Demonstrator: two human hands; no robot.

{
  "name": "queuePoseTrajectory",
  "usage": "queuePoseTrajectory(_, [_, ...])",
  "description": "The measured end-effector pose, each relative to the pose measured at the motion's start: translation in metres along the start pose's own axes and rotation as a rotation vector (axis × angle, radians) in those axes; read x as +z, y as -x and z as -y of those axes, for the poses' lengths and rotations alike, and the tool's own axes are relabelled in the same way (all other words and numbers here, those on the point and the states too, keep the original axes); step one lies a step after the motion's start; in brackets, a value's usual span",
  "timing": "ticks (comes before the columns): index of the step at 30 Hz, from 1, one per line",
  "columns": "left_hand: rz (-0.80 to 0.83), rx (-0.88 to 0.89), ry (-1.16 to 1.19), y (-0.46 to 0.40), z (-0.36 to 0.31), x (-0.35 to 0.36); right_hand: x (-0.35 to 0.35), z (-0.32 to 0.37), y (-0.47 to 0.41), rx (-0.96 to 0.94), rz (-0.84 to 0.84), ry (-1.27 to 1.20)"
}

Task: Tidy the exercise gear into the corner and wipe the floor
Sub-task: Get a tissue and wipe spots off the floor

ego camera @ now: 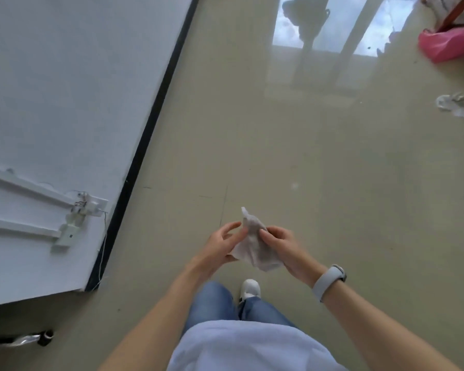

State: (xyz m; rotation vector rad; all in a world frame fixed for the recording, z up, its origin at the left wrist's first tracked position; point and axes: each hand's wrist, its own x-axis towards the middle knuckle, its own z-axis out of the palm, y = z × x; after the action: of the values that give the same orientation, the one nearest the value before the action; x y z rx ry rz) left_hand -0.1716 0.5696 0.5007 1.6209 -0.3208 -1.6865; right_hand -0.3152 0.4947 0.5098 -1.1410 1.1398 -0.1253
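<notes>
A crumpled, greyish wipe [253, 243] hangs between both hands at waist height, above the beige tiled floor [319, 162]. My right hand [280, 243] pinches its upper right edge with fingers closed on it. My left hand [220, 245] supports the wipe's lower left corner with the palm, its fingers spread and curled toward the cloth. A grey band sits on my right wrist. No exercise gear is clearly recognisable in view.
A white wall [65, 116] with a black skirting strip runs along the left, carrying cable ducts and a socket [91, 207]. A pink bag [447, 44] lies far right, a crumpled clear wrapper [454, 104] below it. A chrome and black object [19, 340] lies bottom left.
</notes>
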Motion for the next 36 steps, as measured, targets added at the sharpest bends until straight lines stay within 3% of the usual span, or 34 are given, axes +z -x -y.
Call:
queuePoseTrajectory(5, [-0.168, -0.007, 0.247, -0.064, -0.089, -0.035, -0.013, 0.076, -0.094, -0.01, 0.025, 0.07])
queuePoseTrajectory(10, [-0.134, 0.041, 0.226, -0.155, -0.201, -0.079, -0.007, 0.16, -0.208, -0.13, 0.158, 0.221])
queuePoseTrajectory(16, [-0.206, 0.151, 0.131, -0.248, -0.347, -0.147, -0.022, 0.283, -0.34, 0.116, -0.125, -0.105])
queuePoseTrajectory(19, [-0.292, 0.176, -0.067, -0.29, -0.394, -0.169, -0.038, 0.334, -0.385, 0.156, -0.113, -0.15])
queuePoseTrajectory(22, [-0.236, 0.2, -0.233, -0.336, -0.434, -0.178, -0.052, 0.371, -0.436, 0.201, -0.077, -0.322])
queuePoseTrajectory(27, [0.013, 0.252, -0.389, -0.41, -0.495, -0.181, -0.071, 0.437, -0.525, 0.281, 0.05, -0.437])
queuePoseTrajectory(29, [0.023, 0.234, -0.319, -0.444, -0.523, -0.184, -0.079, 0.464, -0.566, 0.28, 0.067, -0.356])
queuePoseTrajectory(32, [-0.164, 0.147, -0.209, -0.504, -0.564, -0.193, -0.093, 0.501, -0.634, 0.19, 0.021, -0.048])
queuePoseTrajectory(34, [-0.185, 0.134, -0.114, -0.547, -0.593, -0.199, -0.108, 0.522, -0.684, 0.115, -0.021, 0.125])
queuePoseTrajectory(36, [-0.182, 0.105, -0.024, -0.584, -0.622, -0.21, -0.122, 0.538, -0.729, 0.177, 0.066, 0.165])
